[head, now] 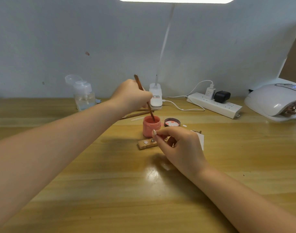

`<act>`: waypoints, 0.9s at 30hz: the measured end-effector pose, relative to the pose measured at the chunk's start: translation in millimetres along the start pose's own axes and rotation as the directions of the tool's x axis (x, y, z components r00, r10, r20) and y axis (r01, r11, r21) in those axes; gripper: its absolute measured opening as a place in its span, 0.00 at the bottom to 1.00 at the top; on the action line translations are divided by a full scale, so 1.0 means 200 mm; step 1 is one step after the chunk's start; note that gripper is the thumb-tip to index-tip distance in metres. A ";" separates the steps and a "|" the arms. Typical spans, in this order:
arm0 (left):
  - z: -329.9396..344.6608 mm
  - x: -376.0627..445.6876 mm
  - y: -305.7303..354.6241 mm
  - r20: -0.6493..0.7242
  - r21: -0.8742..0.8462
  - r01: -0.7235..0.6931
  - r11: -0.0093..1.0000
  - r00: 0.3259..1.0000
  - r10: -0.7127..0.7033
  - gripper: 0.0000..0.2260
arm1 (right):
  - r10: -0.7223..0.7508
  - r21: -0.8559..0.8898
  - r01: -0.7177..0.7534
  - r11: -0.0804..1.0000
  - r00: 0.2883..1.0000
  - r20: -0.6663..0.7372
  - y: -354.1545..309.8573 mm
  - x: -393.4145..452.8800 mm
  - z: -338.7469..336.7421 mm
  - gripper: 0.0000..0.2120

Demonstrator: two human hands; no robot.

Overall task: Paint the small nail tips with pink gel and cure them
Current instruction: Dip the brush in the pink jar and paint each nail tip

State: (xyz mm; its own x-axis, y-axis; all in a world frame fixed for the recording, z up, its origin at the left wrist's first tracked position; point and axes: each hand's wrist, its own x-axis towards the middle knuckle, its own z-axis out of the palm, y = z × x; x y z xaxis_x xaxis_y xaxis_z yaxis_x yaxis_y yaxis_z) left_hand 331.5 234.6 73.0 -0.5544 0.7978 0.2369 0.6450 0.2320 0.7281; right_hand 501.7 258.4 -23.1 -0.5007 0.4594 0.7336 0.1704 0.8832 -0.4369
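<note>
The wooden table (93, 190) fills most of the view, its varnished grain smooth and shiny under the lamp. At the far right sits the curing lamp (274, 101), a rounded white plastic shell with its mouth open toward the work. Behind the centre lies a white power strip (214, 105), and to the left a clear pump bottle (84, 96).

Near the middle stands the pink gel jar (151, 126), a small squat cylinder with its lid (172, 122) lying just beside it. The left hand (132, 96) curls its fingers round a thin brush (144, 96), whose tip dips into the jar. The brush looks stiff and light, best held low on the handle for control.

The right hand (179, 145) pinches a small nail tip (154, 132) between thumb and forefinger, just in front of the jar and above a little wooden holder (146, 144) (a pale disc and a metal stud sit on it). The tip is probably thin, glossy and slippery plastic, easily flicked away, so it wants a light grip by the edges, leaving the top face free for gel.
</note>
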 end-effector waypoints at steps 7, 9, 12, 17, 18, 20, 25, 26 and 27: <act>-0.09 -0.08 -0.10 -0.197 -0.435 0.095 0.896 0.961 -0.197 0.07 | -0.015 0.035 0.014 0.999 1.000 0.012 -0.01 0.00 -0.01 0.04; -0.10 -0.12 -0.14 -0.166 -0.546 0.116 0.830 0.956 -0.243 0.07 | -0.013 0.046 0.013 0.999 1.000 0.011 -0.01 0.00 -0.02 0.04; -0.11 -0.17 -0.20 -0.124 -0.638 0.114 0.761 0.961 -0.248 0.09 | -0.002 0.065 0.004 0.998 1.000 -0.023 -0.01 0.00 -0.02 0.05; -0.13 -0.22 -0.27 -0.067 -0.763 0.064 0.644 0.982 -0.177 0.06 | 0.052 0.111 -0.047 0.993 0.998 -0.047 -0.02 0.01 -0.02 0.07; -0.13 -0.24 -0.28 -0.065 -0.774 0.045 0.631 0.986 -0.151 0.06 | 0.078 0.131 -0.071 0.989 0.996 -0.048 -0.02 0.01 -0.02 0.07; -0.14 -0.29 -0.31 -0.095 -0.756 -0.025 0.654 0.993 -0.072 0.05 | 0.139 0.173 -0.129 0.976 0.989 -0.048 -0.01 0.01 -0.02 0.07; -0.10 -0.50 -0.32 -0.252 -0.455 -0.342 0.822 0.935 0.250 0.06 | 0.199 0.188 -0.189 0.964 0.980 -0.033 -0.01 0.02 -0.03 0.05; -0.09 -0.54 -0.31 -0.248 -0.404 -0.385 0.830 0.919 0.305 0.06 | 0.198 0.181 -0.188 0.965 0.980 -0.037 -0.01 0.02 -0.03 0.05; -0.08 -0.57 -0.31 -0.244 -0.349 -0.420 0.838 0.904 0.352 0.06 | 0.198 0.175 -0.188 0.966 0.980 -0.039 -0.01 0.02 -0.03 0.05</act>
State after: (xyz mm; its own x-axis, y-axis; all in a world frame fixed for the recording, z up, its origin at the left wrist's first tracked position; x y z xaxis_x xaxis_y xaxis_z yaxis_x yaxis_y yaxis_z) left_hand 346.3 120.7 11.9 -0.4028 0.6666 0.6272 0.5901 -0.3347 0.7347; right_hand 505.1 259.3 -16.9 -0.4236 0.6282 0.6527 0.1104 0.7509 -0.6511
